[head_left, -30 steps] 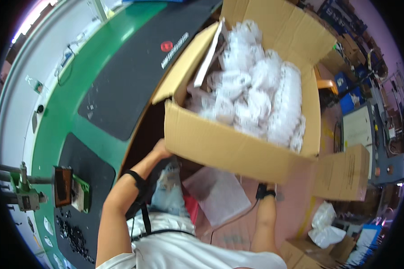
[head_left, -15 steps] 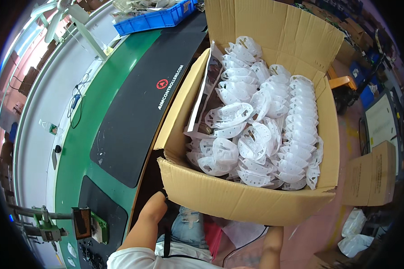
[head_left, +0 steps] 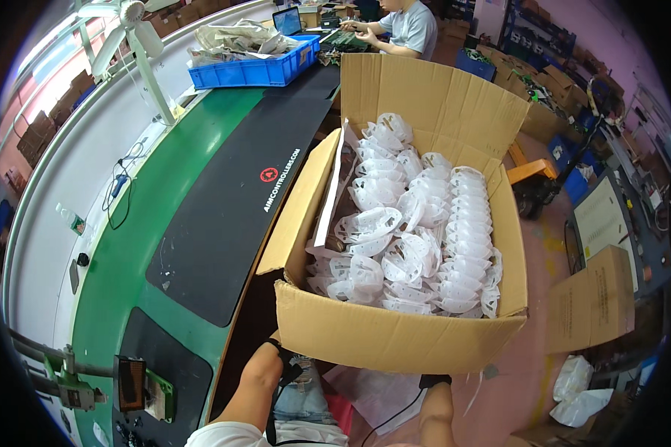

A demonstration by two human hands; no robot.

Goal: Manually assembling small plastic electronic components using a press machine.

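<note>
A large open cardboard box (head_left: 395,341) fills the middle, its far flap standing up. Inside are stacked rows of curved white pieces with cut-out holes (head_left: 466,223), nested closely; their exact kind is unclear. A sheet with a pale edge (head_left: 334,186) stands along the box's left wall. My left hand (head_left: 277,349) reaches under the near left corner, and my right hand (head_left: 435,381) is beneath the near right part. Both show dark coverings. The box hides their fingers, but it shifts between them as a held load.
To the left is a green table (head_left: 112,279) with black mats (head_left: 227,238), a blue crate (head_left: 253,74) and a clamp-like fixture (head_left: 74,391). Across the far end sits another person (head_left: 410,30). An orange pallet jack (head_left: 531,170) and a carton (head_left: 593,302) stand at right.
My view has tilted up, bringing the far person into sight. The box looks smaller and its right side has shifted left in view. More of my right wrist shows below it.
</note>
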